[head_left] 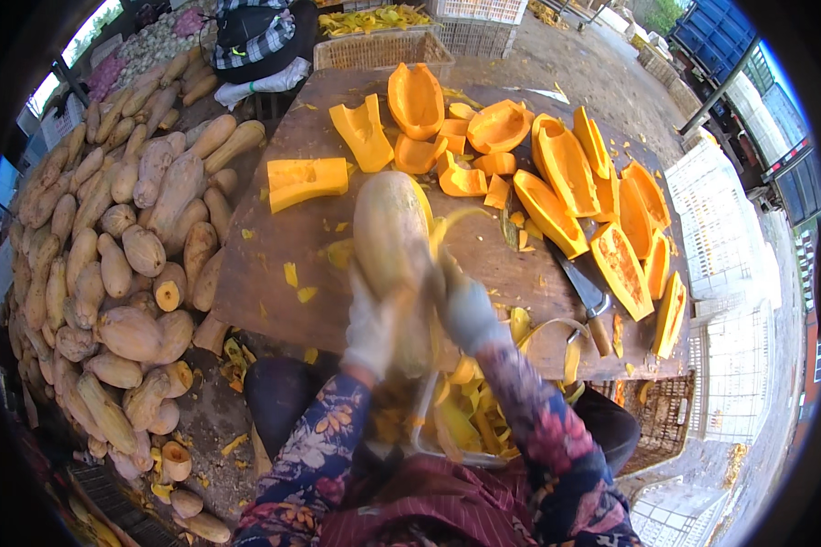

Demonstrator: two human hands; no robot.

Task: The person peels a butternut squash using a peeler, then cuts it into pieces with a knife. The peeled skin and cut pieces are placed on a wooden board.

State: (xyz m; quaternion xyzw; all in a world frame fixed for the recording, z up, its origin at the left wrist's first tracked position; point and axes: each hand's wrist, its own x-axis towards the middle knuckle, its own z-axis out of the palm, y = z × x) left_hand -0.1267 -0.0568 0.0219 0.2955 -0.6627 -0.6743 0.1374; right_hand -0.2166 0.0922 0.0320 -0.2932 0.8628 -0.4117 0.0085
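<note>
My gloved left hand grips a long pale squash held upright over the board's near edge, with orange flesh showing along its upper right side. My gloved right hand is closed at the squash's right side; what it holds is blurred and hidden. A yellow peel strip curls away above that hand. Below, a container holds peelings. Hollowed orange squash pieces lie across the wooden board. A broad knife with a wooden handle rests at the right.
A large heap of squash fills the left side. Crates stand behind the board, white crates and a brown crate at the right. A dark plaid bundle lies at the back left, a blue truck beyond.
</note>
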